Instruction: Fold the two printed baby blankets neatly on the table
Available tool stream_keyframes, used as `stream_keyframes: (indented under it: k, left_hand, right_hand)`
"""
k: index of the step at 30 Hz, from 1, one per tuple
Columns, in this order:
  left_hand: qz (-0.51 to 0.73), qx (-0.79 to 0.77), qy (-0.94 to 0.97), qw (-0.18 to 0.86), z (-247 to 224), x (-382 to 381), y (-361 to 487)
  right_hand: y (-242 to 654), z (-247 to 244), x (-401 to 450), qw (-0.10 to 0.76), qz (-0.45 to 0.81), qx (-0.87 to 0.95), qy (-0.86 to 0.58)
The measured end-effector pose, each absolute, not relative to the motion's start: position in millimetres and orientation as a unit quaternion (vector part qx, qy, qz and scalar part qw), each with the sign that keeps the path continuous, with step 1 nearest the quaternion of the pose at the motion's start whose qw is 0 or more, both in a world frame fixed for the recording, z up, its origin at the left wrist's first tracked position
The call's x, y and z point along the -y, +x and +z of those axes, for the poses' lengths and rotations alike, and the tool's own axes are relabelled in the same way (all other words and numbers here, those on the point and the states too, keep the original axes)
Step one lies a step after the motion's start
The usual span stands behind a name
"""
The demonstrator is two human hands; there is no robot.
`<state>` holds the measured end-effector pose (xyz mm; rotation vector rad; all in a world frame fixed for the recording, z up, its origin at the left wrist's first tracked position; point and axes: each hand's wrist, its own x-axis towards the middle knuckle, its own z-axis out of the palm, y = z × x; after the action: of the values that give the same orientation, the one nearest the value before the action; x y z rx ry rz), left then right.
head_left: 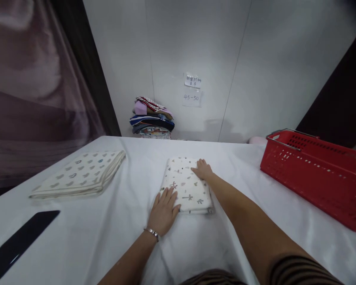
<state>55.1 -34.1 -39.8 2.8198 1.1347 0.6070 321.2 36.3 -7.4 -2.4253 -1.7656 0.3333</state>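
A folded white cloth [185, 184] with small printed figures lies flat in the middle of the white-covered table. My left hand [163, 209], with a bracelet at the wrist, rests on its near left corner, fingers stretched out. At the far right corner my right hand [202, 170] lies on the fabric with its fingers extended. Neither hand grips the cloth. A second folded cloth [83, 172], cream with a heart-like print, sits apart on the left side of the table.
On the right stands a red perforated basket [311, 178] with a metal handle. A flat black object [20, 241] lies at the near left. Behind the far table edge is a stack of folded fabrics [152, 118]. Paper labels [192, 98] hang on the pale wall.
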Motion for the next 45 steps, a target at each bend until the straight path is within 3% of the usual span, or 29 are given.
stream_keyframes:
  k: [7, 10, 15, 23, 29, 34, 39, 45]
  left_hand:
    - [0.200, -0.371, 0.905, 0.049, -41.5, 33.7, 54.7]
    - [0.195, -0.387, 0.895, 0.105, -38.8, 26.4, 53.2]
    - [0.224, -0.490, 0.817, 0.207, -23.3, -1.1, 52.5]
    - [0.122, -0.601, 0.718, 0.328, -4.6, -38.2, 60.2]
    - [0.099, -0.610, 0.703, 0.351, -2.3, -38.3, 60.5]
    - [0.100, -0.608, 0.718, 0.324, -6.7, -35.7, 53.7]
    - [0.104, -0.570, 0.794, 0.184, 5.3, -29.5, 55.0]
    - [0.217, -0.313, 0.914, 0.138, 20.3, 28.0, 93.8]
  right_hand:
    - [331.5, -8.4, -20.3, 0.246, 0.180, 0.522, -0.797]
    - [329.1, -9.9, 10.7, 0.290, 0.186, 0.479, -0.807]
    - [318.0, -20.7, 73.7, 0.446, 0.328, 0.367, -0.748]
    - [302.7, -1.5, 116.1, 0.465, 0.543, 0.255, -0.651]
    - [301.0, -2.3, 112.2, 0.461, 0.610, 0.200, -0.613]
    - [299.0, -9.1, 113.9, 0.485, 0.651, 0.169, -0.559]
    - [291.5, -14.2, 117.8, 0.507, 0.625, 0.200, -0.559]
    - [285.2, -8.0, 115.6, 0.537, 0.631, 0.200, -0.523]
